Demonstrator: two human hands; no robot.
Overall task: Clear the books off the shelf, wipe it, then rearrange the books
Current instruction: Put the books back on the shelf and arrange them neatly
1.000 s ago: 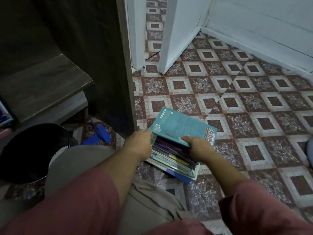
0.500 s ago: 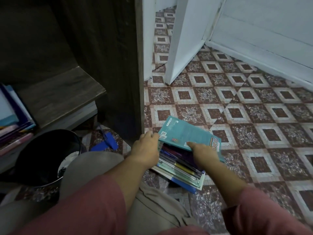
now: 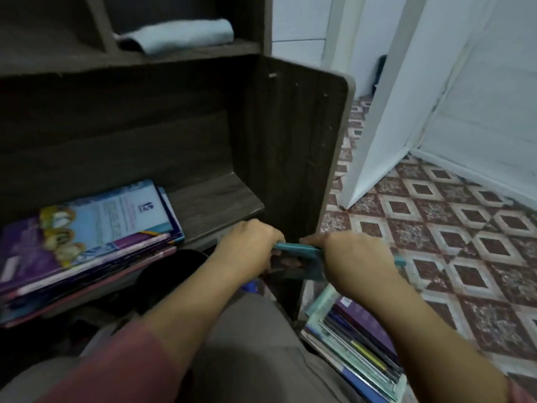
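Both hands grasp a small bundle of books (image 3: 309, 261) with a teal cover on top. The left hand (image 3: 250, 245) curls round its left end and the right hand (image 3: 348, 257) round its right end. The blurred bundle seems to hang just off the shelf's (image 3: 212, 199) front right corner. A stack of books (image 3: 87, 237) lies on the shelf's left part. Another pile (image 3: 357, 338) sits on the floor by the cabinet's right side. A folded cloth (image 3: 180, 34) lies on the upper shelf.

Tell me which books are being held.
The teal-covered bundle, gripped by left hand and right hand; the shelf stack and floor stack lie unheld.
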